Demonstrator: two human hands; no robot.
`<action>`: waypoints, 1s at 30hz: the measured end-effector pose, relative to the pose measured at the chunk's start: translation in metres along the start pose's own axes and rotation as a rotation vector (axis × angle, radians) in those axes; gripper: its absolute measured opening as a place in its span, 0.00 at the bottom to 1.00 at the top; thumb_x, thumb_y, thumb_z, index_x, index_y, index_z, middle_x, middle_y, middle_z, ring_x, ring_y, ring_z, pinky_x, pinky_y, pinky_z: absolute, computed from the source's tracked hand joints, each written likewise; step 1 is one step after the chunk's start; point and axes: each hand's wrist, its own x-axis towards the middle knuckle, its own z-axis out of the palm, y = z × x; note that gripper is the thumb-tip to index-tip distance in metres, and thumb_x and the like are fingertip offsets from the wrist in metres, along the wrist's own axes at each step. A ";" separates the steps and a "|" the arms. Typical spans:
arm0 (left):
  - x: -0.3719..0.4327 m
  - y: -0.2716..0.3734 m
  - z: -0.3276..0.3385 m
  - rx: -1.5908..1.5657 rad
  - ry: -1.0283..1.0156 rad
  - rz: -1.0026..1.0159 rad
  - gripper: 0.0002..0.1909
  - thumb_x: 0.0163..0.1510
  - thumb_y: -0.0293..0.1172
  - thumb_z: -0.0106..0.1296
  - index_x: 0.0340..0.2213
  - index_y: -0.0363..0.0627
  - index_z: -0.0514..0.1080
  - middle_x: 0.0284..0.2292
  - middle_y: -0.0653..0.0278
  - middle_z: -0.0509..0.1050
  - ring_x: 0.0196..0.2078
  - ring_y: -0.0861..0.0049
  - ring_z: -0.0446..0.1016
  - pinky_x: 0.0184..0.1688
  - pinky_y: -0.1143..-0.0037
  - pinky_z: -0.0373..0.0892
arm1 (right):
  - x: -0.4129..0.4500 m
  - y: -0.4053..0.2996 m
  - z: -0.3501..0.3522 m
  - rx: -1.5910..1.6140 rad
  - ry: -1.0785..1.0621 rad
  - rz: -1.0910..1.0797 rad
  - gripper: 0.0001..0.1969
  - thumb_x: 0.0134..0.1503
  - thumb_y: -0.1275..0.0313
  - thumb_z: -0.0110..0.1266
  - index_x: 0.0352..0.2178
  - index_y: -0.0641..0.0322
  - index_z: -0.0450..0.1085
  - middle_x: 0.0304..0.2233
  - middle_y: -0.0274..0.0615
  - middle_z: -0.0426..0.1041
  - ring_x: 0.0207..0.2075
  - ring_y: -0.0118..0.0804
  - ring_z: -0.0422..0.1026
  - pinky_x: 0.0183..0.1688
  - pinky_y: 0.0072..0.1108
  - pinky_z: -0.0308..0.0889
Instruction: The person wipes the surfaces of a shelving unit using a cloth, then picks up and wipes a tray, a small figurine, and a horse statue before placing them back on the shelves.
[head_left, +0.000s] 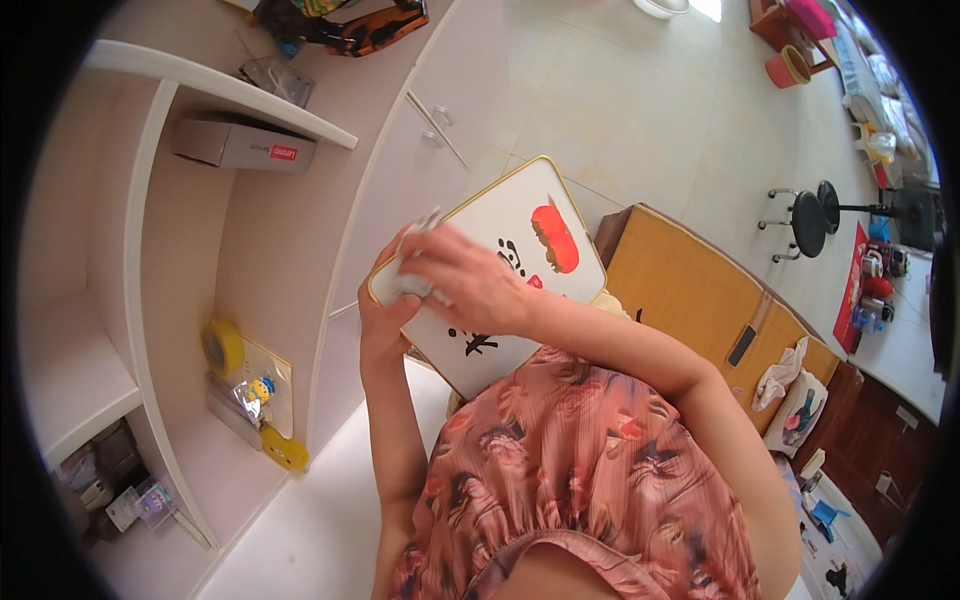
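A white rectangular panel (480, 217) with a thin gold frame, painted with orange persimmons and black brush characters, is held tilted against my body. My left hand (386, 307) grips its edge near one corner, the thumb over the front. Across that same corner lies my right hand (469, 281), blurred, with its fingers curled on a crumpled whitish cloth or tissue (414, 285) pressed to the panel's face. Part of the painting is hidden by my right hand and forearm.
White shelving (157, 157) stands at the left, holding a grey Lenovo box (247, 144), a yellow tape roll (223, 347) and a small framed board (281, 375). A wooden surface (682, 277) with a dark phone-like object (742, 345) is at the right; farther off are a black stool (808, 223) and pink bin (786, 69).
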 end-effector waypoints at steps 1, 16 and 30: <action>-0.002 -0.001 0.001 0.001 -0.003 -0.004 0.43 0.42 0.33 0.67 0.56 0.30 0.60 0.57 0.50 0.64 0.57 0.64 0.67 0.58 0.66 0.64 | 0.001 -0.002 0.000 0.002 -0.060 -0.072 0.17 0.40 0.84 0.59 0.36 0.62 0.72 0.46 0.44 0.68 0.46 0.47 0.69 0.47 0.30 0.68; -0.004 0.001 0.014 0.048 0.054 0.046 0.37 0.47 0.32 0.64 0.56 0.31 0.62 0.56 0.49 0.66 0.58 0.63 0.66 0.58 0.65 0.65 | -0.051 0.058 -0.103 -0.305 0.148 0.530 0.12 0.42 0.84 0.57 0.31 0.59 0.73 0.31 0.43 0.72 0.30 0.46 0.73 0.33 0.28 0.69; 0.004 -0.004 0.009 0.001 0.039 0.097 0.35 0.49 0.33 0.63 0.55 0.32 0.62 0.56 0.49 0.65 0.57 0.63 0.67 0.58 0.66 0.65 | -0.081 0.037 -0.101 -0.180 -0.200 0.260 0.19 0.36 0.87 0.55 0.32 0.57 0.73 0.33 0.40 0.71 0.37 0.44 0.71 0.37 0.30 0.70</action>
